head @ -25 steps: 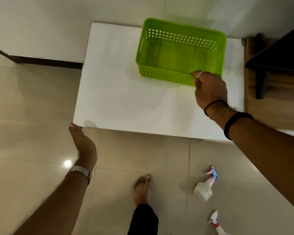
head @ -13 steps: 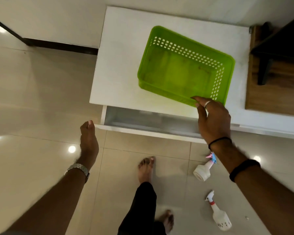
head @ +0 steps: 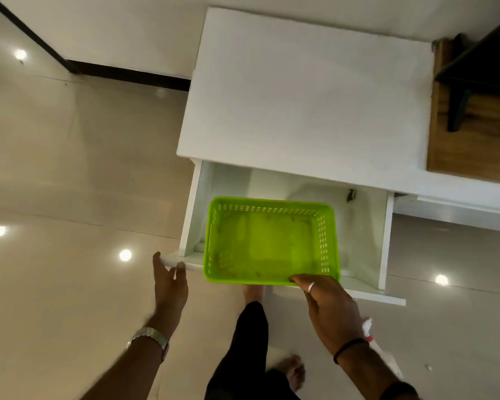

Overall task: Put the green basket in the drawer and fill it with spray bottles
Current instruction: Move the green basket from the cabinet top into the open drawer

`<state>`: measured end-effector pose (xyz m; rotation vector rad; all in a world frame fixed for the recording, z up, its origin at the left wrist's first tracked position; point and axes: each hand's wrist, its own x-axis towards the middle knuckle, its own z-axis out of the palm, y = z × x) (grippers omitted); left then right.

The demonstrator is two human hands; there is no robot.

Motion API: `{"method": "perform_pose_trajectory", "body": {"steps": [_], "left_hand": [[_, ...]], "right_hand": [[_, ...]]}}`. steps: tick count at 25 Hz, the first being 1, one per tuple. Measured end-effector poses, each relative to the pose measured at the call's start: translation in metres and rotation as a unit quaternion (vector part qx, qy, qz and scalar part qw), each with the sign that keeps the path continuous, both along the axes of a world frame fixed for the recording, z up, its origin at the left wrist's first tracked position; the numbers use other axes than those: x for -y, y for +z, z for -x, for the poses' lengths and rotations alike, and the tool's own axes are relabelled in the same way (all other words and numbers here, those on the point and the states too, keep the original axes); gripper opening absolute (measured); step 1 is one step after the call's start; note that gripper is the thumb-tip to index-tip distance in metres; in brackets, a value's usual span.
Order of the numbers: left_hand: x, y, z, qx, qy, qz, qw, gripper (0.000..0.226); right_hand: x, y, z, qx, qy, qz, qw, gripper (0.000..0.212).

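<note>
The empty green basket (head: 269,241) hangs over the open white drawer (head: 386,243), its near rim past the drawer's front edge. My right hand (head: 326,307) grips the basket's near right rim. My left hand (head: 169,284) rests its fingertips on the drawer front's left corner. One white spray bottle (head: 383,352) with a red band lies on the floor, mostly hidden behind my right wrist. I see no other bottle.
The white cabinet top (head: 309,93) is above the drawer. A wooden shelf (head: 474,116) with a black frame stands at the right. Glossy tiled floor (head: 69,197) spreads left. My legs and bare feet (head: 289,370) are just below the drawer.
The drawer has slid from nearly closed to wide open under my left hand. My right hand has carried the basket off the cabinet top and down over the drawer.
</note>
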<state>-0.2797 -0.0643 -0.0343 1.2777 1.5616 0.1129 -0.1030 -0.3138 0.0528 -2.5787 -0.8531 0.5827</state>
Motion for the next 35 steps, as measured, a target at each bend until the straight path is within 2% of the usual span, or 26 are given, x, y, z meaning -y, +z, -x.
{"method": "perform_pose_trajectory", "body": {"steps": [4,7,11,16,20,27,30,32,34,35], "left_hand": [[0.011,-0.014,0.021,0.017,0.047,0.026,0.998,0.065],[0.019,-0.015,0.025,0.03,0.085,0.047,0.995,0.063],[0.024,-0.024,0.027,0.061,0.13,0.028,0.989,0.062],[0.019,-0.035,0.038,0.089,0.098,0.009,0.991,0.059],[0.017,-0.037,0.042,0.12,0.074,0.003,0.99,0.059],[0.016,-0.047,0.047,0.157,0.07,-0.01,0.985,0.055],[0.018,-0.049,0.047,0.151,0.072,-0.009,0.986,0.055],[0.014,-0.044,0.044,0.111,0.045,-0.012,0.993,0.058],[0.01,-0.024,0.04,-0.005,-0.055,-0.05,0.997,0.065],[0.011,-0.01,0.039,-0.08,-0.13,-0.088,0.984,0.069]], "right_hand": [[-0.031,-0.039,0.003,-0.079,0.0,0.078,0.994,0.034],[-0.065,-0.086,-0.009,-0.099,0.028,0.152,0.983,0.038],[-0.098,-0.145,-0.022,-0.12,0.073,0.237,0.961,0.043],[-0.105,-0.196,-0.021,-0.129,0.113,0.269,0.948,0.042],[-0.098,-0.214,-0.016,-0.193,0.092,0.252,0.944,0.035],[-0.101,-0.196,-0.016,-0.289,0.142,0.297,0.899,0.042],[-0.088,-0.162,-0.012,-0.283,0.077,0.238,0.926,0.041],[-0.069,-0.133,-0.002,-0.218,0.043,0.177,0.959,0.042],[-0.038,-0.099,0.02,-0.118,0.054,0.165,0.978,0.047],[-0.024,-0.081,0.035,-0.078,0.068,0.168,0.98,0.05]]}}
